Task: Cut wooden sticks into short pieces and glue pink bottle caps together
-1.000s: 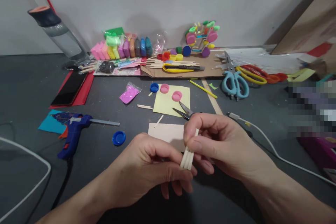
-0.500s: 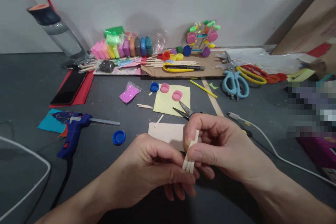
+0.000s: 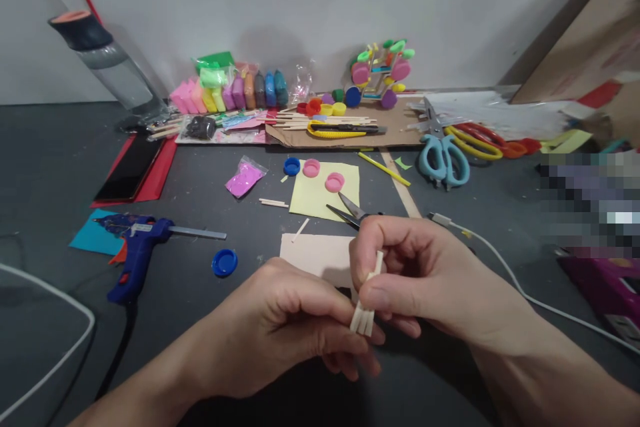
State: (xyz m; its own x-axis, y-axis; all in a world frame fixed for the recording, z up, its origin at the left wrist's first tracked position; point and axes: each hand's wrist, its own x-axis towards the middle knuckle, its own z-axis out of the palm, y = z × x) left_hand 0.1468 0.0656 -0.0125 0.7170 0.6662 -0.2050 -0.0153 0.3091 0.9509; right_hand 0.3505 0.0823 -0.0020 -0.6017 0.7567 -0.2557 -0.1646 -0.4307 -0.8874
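Observation:
Several short wooden sticks [image 3: 363,320] are bunched between my two hands, one standing higher than the rest. My right hand [image 3: 410,273] pinches the bunch between thumb and index finger. From the left, the thumb and fingers of my left hand [image 3: 305,320] close around the lower side of the same sticks. Just behind the hands lie black scissors [image 3: 350,213], their handles partly hidden. A pale card [image 3: 310,257] with one loose stick [image 3: 301,230] on its edge is beyond my left hand. Two pink caps [image 3: 335,181] sit on yellow paper [image 3: 320,203].
At left lie a blue glue gun [image 3: 137,247], a phone [image 3: 131,170] and a blue cap [image 3: 225,262]. A water bottle [image 3: 113,67] stands behind them. Light-blue scissors [image 3: 444,160] and a white cable [image 3: 490,250] are at right. Cardboard [image 3: 395,133] carries a cutter [image 3: 345,129].
The bunched sticks have shifted slightly in my fingers, and the left fingertips sit a little lower against them. The whole view has moved a little.

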